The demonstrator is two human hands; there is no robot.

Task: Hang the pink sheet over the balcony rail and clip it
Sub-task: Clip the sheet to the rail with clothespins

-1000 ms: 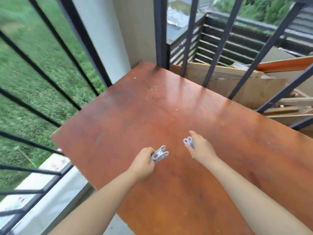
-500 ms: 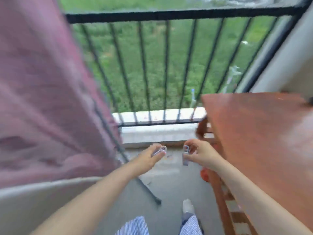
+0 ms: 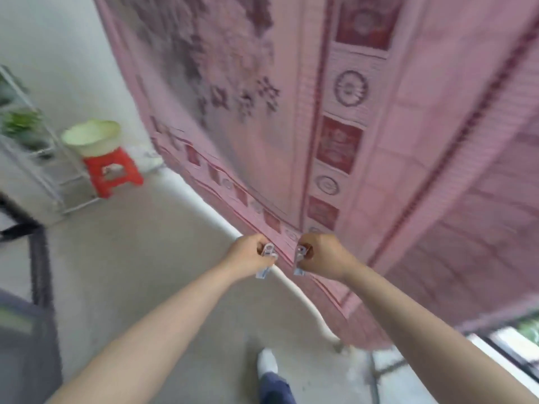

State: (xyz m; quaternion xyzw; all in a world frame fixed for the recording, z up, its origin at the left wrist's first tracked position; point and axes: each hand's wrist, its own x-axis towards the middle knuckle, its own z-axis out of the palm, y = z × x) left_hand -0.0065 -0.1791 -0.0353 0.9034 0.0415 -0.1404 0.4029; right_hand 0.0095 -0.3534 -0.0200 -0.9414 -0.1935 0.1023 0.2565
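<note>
The pink patterned sheet hangs down across the upper right of the view and hides the rail it drapes over. Its lower edge runs diagonally just above the floor ledge. My left hand is closed around a pale metal clip in front of the sheet's lower edge. My right hand grips a second clip close beside it, also in front of that edge. Whether either clip touches the cloth I cannot tell.
A red plastic stool carrying a pale green basin stands at the back left beside a white wire plant rack. A white curb runs along the floor under the sheet. My shoe is on the grey concrete floor.
My view has swung left from the wooden table, past the open railing, to the hanging sheet. Both hands have kept their clips and stayed close together.
</note>
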